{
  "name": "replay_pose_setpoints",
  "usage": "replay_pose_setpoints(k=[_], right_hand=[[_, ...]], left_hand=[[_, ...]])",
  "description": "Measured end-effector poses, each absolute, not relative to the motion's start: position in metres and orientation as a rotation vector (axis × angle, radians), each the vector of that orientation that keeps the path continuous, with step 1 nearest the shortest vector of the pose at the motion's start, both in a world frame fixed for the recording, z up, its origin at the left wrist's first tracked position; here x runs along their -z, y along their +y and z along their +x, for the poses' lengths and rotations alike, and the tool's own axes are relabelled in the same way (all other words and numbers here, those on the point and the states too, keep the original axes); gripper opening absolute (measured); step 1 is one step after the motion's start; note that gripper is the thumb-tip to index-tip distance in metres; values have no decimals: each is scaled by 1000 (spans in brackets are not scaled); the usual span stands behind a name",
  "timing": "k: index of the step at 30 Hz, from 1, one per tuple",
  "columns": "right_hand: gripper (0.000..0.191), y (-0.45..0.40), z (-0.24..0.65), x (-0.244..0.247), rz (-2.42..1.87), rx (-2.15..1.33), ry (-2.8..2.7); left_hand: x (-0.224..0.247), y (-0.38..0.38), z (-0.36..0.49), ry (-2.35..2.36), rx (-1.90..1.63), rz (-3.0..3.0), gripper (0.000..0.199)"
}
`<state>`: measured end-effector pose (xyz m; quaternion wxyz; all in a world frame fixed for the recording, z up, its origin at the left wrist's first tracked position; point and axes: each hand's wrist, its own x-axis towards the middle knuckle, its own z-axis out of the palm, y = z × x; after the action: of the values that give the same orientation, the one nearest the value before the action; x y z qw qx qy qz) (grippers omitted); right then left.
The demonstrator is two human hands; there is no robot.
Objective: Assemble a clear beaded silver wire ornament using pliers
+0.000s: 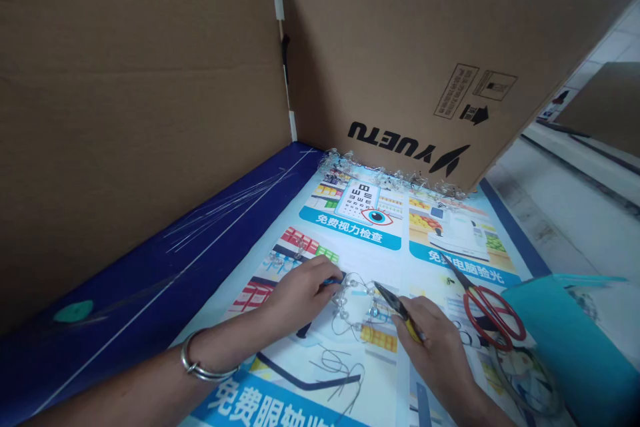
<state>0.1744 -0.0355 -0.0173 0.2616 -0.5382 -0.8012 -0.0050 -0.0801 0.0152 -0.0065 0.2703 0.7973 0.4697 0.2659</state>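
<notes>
My left hand [300,293] grips a small blue-handled tool [333,280], its end reaching toward a piece of wire strung with clear beads [350,307]. My right hand [435,347] holds yellow-handled needle-nose pliers [400,307], their black jaws at the beaded wire's right side. The wirework lies on a printed paper poster [350,240], between my hands. Loose bent wire [340,370] lies nearer me. Red-handled scissors [493,317] sit right of my right hand. The tool's tip is hidden by my left fingers.
A long strand of clear beads [390,177] lies along the poster's far edge. Cardboard panels [140,93] stand at the back and left, above a dark blue board [150,267]. A teal plastic sheet [565,340] lies at right, beyond it a pale floor [575,193].
</notes>
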Motion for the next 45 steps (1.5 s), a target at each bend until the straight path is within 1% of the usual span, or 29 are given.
replay_pose_setpoints(k=[8,15,19,25,30,45], right_hand=[[23,-36,173,16,-1439,-11,-2163],[23,-36,173,16,-1419,-13,-2144],[23,-36,173,16,-1423,-68,-2132],[22,-37,172,14,-1334,-26,-2111],[22,-38,171,11,-1316,-92,-2117],[21,-36,172,10,-1276,-44,-2116]], left_hand=[[-3,8,-78,1397,-701,2214,4],[-3,8,-73,1280,-732,2152,10],[-3,6,-72,1253,-715,2025,10],[-5,4,-71,1217,-710,1831,14],[-4,3,-70,1129,-716,1727,14],[-6,2,-64,1104,-681,1747,18]])
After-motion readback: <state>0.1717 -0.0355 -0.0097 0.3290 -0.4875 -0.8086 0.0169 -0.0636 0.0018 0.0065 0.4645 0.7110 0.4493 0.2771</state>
